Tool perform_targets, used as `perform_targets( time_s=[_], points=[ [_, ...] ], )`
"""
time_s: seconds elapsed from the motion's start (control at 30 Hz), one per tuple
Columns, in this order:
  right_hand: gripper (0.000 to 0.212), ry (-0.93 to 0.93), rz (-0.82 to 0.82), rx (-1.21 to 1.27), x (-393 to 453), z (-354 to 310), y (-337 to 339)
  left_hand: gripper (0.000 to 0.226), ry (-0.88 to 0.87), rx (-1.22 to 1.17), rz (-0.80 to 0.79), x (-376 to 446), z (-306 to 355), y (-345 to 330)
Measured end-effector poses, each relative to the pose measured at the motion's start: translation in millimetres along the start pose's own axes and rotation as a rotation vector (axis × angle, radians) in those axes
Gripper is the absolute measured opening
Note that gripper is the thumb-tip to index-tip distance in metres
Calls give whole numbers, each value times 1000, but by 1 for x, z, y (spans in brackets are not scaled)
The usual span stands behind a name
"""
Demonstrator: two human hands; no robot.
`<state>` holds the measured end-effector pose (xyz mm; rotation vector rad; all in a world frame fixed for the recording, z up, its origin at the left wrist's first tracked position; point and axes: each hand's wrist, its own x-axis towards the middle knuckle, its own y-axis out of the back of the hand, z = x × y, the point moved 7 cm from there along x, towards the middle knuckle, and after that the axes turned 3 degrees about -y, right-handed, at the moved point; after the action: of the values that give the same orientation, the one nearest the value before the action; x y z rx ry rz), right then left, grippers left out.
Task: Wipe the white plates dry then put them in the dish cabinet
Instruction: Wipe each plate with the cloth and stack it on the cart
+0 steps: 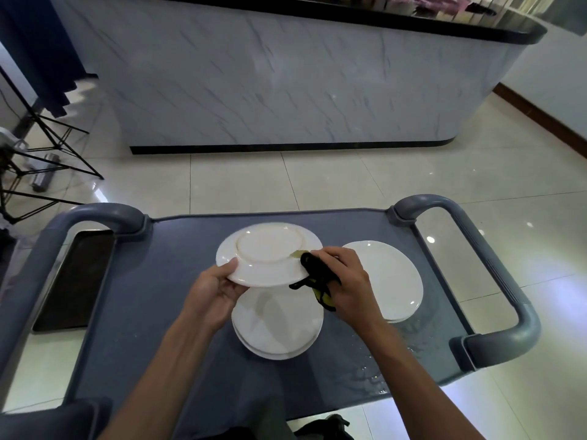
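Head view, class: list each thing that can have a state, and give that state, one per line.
Held plate: upside down, lifted, being wiped.
Cloth: bunched, pressed on the plate's rim.
Left hand: grips the plate's edge.
Right hand: holds the cloth.
Plate stacks: resting on cart.
Cart top: wet.

Head view: you look forward and down from above the cart [197, 312].
Nearness: your forearms fill the lower frame, close.
Facing: the marble counter [286, 90] across the floor [349, 179].
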<state>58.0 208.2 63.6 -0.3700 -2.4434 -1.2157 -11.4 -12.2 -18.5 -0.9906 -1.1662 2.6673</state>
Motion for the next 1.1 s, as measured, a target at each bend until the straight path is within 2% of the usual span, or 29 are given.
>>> perform_targets(
  time_s=[0.17,0.33,0.57,0.83,0.97,1.1],
  points=[
    [61,-132,-57,64,2,7,-8,41,-128,14,-83,2,8,-3],
    [69,-243,-52,150,5,8,-14,44,-197,94,-83,0,13,-3],
    [66,-331,-4,313,23,-5,-7,26,-288,311,-11,-4,18,0],
    [46,-430,19,330,58,-26,-30,23,-316,437,-64,-10,3,-16],
    [36,-320,-10,200,53,-34,-40,24,-308,418,-73,-12,0,-19],
    [54,-206,-114,60,41,-37,-41,27,-297,371,-61,-12,1,-16]
  ],
)
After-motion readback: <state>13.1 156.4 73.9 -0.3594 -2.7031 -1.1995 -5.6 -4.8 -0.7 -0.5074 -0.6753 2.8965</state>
